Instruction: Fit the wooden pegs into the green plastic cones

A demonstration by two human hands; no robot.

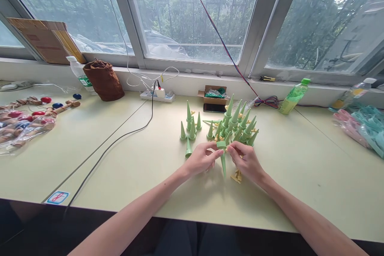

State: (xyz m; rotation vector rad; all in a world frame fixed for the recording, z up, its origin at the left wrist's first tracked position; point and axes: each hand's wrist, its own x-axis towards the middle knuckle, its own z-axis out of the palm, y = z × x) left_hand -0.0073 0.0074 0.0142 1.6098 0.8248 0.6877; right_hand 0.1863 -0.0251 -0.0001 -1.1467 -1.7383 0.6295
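Below and right of the frame's centre, the left hand [203,157] pinches a point-down green cone [223,165] and the right hand [246,160] a small yellow piece [227,150], which could slip if pressed askew.

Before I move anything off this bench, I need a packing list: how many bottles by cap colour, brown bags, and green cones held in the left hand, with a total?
White-capped bottles: 2
Green-capped bottle: 1
Brown bag: 1
Green cone in the left hand: 1
Total: 5
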